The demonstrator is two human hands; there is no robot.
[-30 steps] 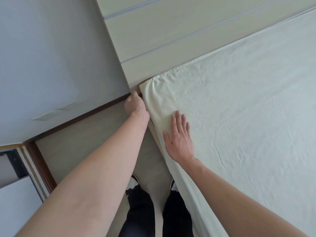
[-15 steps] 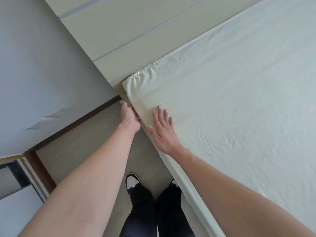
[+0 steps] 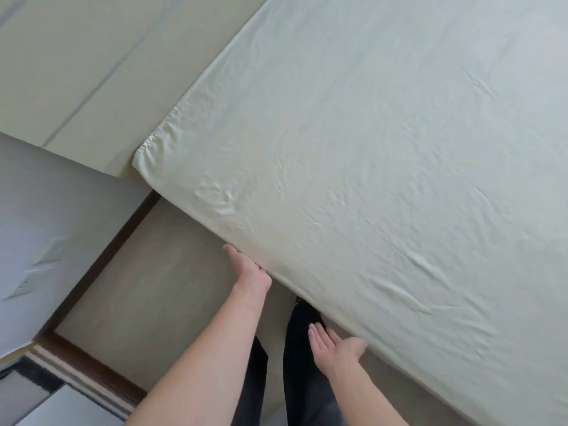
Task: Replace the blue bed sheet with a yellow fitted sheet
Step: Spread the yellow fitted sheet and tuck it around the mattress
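Our left hand (image 3: 249,269) has its fingers hidden against the side of the bed, so we cannot tell if they grip the cloth or only press it. Our right hand (image 3: 335,345) is released, the fingers straight, beside the bed edge. A moment ago the left hand worked at the corner and the right lay flat on top; now both have moved down along the side. The yellow fitted sheet (image 3: 368,179) covers the mattress and its corner (image 3: 147,155) sits snug. We think this corner is finished and the side tuck comes next.
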